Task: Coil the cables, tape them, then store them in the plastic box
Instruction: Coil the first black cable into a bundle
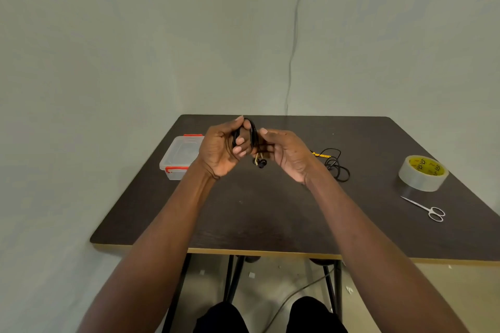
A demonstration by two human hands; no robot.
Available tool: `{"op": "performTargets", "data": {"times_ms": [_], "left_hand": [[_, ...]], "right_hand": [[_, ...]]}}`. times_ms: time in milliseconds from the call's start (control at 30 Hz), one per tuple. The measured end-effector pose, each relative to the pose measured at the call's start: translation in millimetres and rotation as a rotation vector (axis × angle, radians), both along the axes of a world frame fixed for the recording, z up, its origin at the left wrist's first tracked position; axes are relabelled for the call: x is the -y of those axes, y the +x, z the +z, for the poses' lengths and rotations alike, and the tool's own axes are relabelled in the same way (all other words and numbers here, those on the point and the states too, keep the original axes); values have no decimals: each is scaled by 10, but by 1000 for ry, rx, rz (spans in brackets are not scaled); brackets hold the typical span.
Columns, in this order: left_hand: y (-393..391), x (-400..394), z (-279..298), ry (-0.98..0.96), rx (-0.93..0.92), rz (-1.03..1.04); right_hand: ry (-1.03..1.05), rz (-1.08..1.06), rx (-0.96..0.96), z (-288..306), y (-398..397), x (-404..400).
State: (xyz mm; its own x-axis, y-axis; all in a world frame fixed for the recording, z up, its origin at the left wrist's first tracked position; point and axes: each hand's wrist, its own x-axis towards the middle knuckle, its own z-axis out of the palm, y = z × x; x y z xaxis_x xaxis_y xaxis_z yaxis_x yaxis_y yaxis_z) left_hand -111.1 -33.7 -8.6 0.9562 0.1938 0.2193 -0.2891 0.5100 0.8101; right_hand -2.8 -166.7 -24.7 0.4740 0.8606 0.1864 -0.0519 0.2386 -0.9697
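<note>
My left hand [223,147] grips a small coil of black earphone cable [252,131] above the middle of the dark table [270,211]; its earbuds [260,163] dangle below. My right hand [288,154] is beside the coil, its fingers curled on the cable's strands. A second black cable with a yellow part [334,163] lies loose on the table to the right. The clear plastic box with red clips [180,157] stands open at the left. A roll of clear tape [422,173] sits at the right.
Small scissors [427,209] lie in front of the tape near the table's right edge. The table stands in a corner, with walls behind and to the left. A thin wire [293,35] runs down the back wall. My knees show under the front edge.
</note>
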Motion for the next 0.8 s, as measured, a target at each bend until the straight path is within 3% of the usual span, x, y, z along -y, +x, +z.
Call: {"op": "performTargets", "data": {"times_ms": [333,533,800], "left_hand": [[28,12,-1,10,-15,-19],[-10,-35,34,14,-11,-78],[15,-16,67,27,-59,-138]], "right_hand": [[23,-14,-19,19,30,1],[-97,-37,83,71,63,75],[-195,-259,488,185,58,30]]}}
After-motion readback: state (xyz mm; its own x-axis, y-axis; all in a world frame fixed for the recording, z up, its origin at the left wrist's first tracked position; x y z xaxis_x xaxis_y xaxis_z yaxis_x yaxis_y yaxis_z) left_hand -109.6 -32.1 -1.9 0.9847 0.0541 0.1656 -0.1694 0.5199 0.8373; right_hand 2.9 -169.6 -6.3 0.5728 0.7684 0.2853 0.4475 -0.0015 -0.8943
